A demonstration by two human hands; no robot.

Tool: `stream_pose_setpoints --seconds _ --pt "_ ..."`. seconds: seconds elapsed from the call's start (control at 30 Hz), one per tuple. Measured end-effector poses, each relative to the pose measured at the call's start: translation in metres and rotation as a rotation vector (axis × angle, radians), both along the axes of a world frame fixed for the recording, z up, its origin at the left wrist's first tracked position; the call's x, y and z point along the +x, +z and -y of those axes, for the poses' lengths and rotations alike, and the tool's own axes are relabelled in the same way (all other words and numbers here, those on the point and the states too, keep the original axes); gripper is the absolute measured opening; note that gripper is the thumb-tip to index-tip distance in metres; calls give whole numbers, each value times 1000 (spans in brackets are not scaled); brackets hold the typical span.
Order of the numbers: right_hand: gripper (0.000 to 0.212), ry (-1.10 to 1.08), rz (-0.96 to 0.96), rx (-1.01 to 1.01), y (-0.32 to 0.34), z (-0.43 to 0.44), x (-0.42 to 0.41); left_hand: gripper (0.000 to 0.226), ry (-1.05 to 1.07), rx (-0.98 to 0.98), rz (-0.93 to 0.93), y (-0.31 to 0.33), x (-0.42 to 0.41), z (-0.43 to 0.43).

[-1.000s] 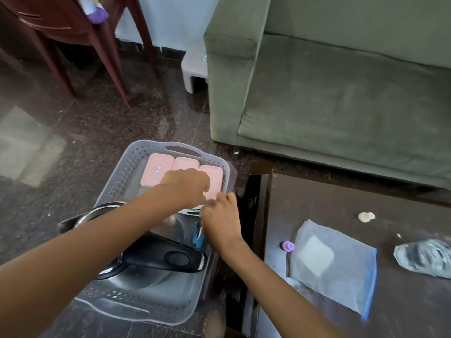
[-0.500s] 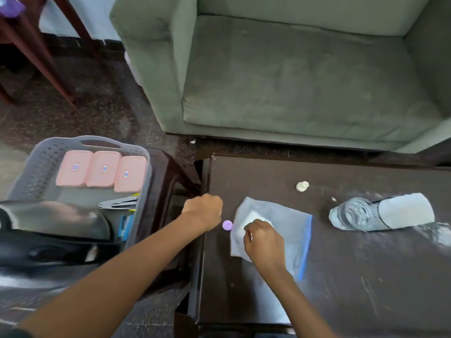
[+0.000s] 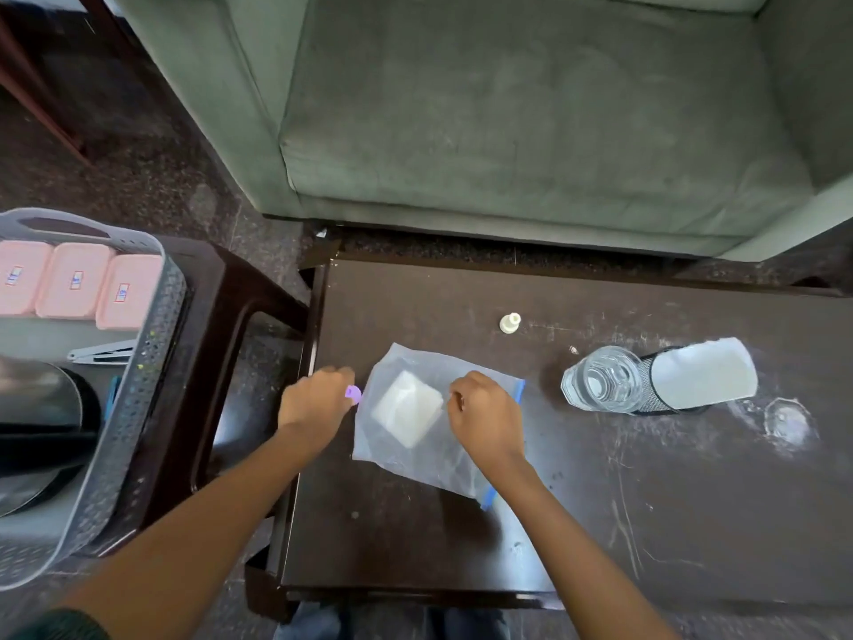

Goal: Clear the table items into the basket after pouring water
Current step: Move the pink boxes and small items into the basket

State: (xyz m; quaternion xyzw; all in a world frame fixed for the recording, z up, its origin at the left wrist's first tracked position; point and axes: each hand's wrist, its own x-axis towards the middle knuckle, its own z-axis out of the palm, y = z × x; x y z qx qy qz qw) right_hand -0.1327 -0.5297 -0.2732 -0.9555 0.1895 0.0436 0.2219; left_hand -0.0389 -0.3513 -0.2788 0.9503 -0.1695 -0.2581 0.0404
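Observation:
A clear zip bag (image 3: pixel 415 448) with a white square pad (image 3: pixel 407 407) inside lies on the dark table (image 3: pixel 600 524). My right hand (image 3: pixel 484 415) rests on the bag's right part with curled fingers pinching the plastic. My left hand (image 3: pixel 316 401) sits at the bag's left edge, its fingertips on a small purple cap (image 3: pixel 353 394). A glass of water (image 3: pixel 602 378) stands to the right beside a black mesh holder (image 3: pixel 657 383) with a white card (image 3: pixel 704 374). The grey basket (image 3: pixel 134 408) stands at the left on a stool.
The basket holds three pink boxes (image 3: pixel 76 288), grey tongs (image 3: pixel 99 353) and a black-handled steel pot (image 3: pixel 37 436). A small cream piece (image 3: pixel 510 322) lies on the table farther back. A green sofa (image 3: pixel 531 131) stands behind the table. A water ring (image 3: pixel 787 420) marks the right.
Both hands left the basket and came over to the table. The right hand slid from the bag's left part to its right part; the left hand closed in on the purple cap.

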Motion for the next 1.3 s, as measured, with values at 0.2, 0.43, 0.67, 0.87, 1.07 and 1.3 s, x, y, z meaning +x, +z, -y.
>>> stream_pose_setpoints --seconds 0.2,0.43,0.67,0.87,1.07,1.3 --pt "21 -187 185 -99 -6 43 36 13 1 -14 138 25 16 -9" --pt "36 -322 -96 -100 -31 70 67 14 -44 -26 187 38 28 -19" --pt "27 -220 176 -56 -8 43 81 14 -123 22 185 67 43 -27" --pt "22 -40 492 211 44 -59 146 22 -251 185 288 164 97 -53" --pt "16 203 596 381 97 -173 217 26 -176 236 244 237 165 -128" --pt "15 385 509 470 92 -283 280 20 100 62 179 215 222 -273"
